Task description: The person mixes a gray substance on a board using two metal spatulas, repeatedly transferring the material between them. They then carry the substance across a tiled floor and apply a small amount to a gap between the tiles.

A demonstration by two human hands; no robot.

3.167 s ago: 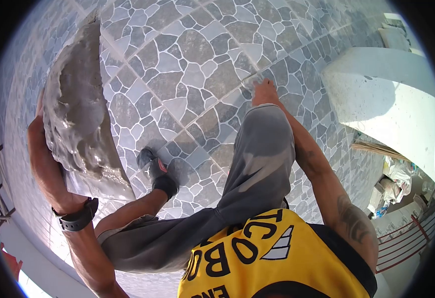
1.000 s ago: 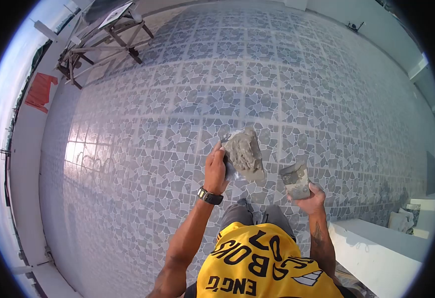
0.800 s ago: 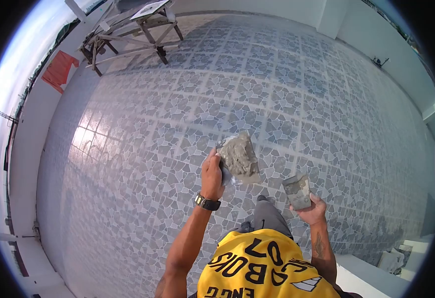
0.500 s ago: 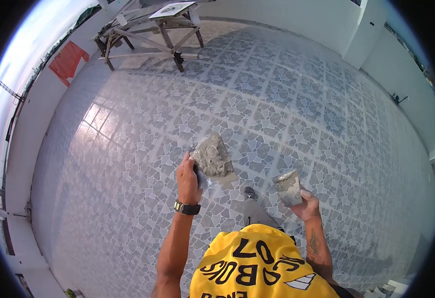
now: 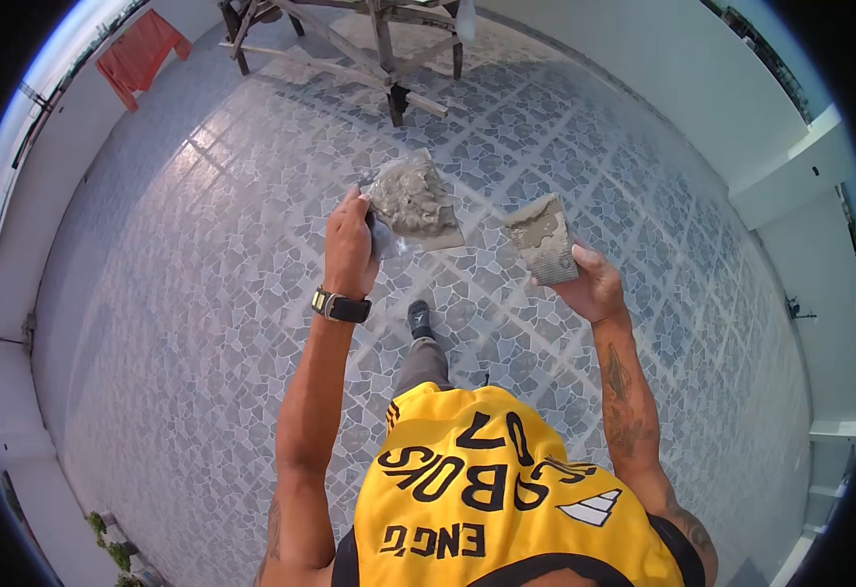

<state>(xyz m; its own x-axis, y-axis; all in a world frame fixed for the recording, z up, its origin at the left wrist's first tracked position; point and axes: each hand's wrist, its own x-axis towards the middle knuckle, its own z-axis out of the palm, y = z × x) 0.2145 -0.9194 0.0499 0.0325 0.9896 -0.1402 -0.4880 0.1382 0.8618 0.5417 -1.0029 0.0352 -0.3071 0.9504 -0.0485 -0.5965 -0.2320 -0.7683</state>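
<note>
My left hand (image 5: 352, 245), with a watch on its wrist, is closed on the left edge of a flat plate (image 5: 450, 239). A thick heap of wet grey mortar (image 5: 410, 201) covers most of the plate, and clear plastic shows beside my fingers. Apart from it, to the right, my right hand (image 5: 596, 284) grips a flat scraper-like piece (image 5: 551, 262) by its lower right edge. Wet mortar is smeared over its upper part, while its lower part looks ridged. Both pieces are held in the air above the floor.
Patterned grey tiles (image 5: 252, 323) cover the floor, with my shoe (image 5: 419, 318) on them. A wooden workbench (image 5: 379, 49) stands ahead. A red cloth (image 5: 141, 54) hangs on the left wall. Plants (image 5: 105, 536) sit at the lower left.
Both hands appear higher in the view, still holding the plate and the scraper-like piece. The workbench has shifted up and right in view and is partly cut off; a foot has moved forward.
</note>
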